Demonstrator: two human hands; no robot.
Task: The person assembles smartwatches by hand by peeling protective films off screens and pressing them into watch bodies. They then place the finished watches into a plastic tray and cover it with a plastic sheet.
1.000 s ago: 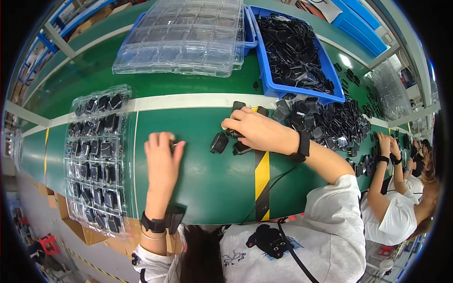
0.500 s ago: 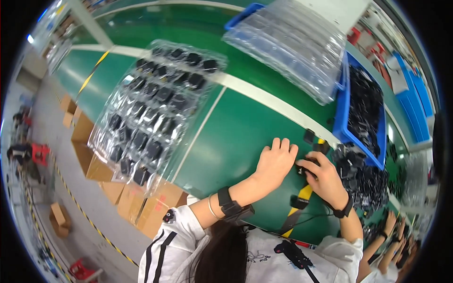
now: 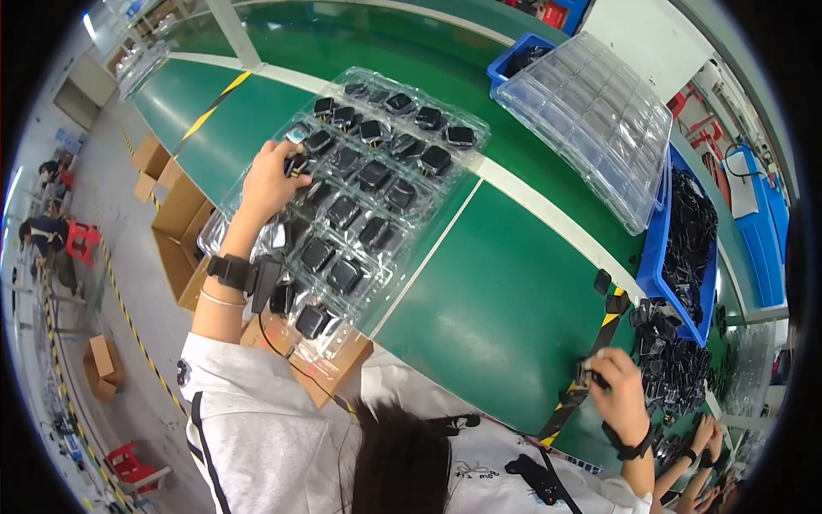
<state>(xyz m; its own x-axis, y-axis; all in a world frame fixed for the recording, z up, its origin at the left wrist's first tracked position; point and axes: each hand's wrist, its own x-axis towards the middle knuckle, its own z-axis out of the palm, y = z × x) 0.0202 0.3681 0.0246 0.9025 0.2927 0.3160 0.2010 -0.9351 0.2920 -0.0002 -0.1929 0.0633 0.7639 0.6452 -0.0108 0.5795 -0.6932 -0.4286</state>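
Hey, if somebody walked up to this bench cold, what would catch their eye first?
Probably the clear blister tray on the left of the green table, most of its pockets holding small black parts, with the left hand setting a part at its far left edge. Next, the heap of loose black parts at the right, where the right hand grips one, beside a blue bin.
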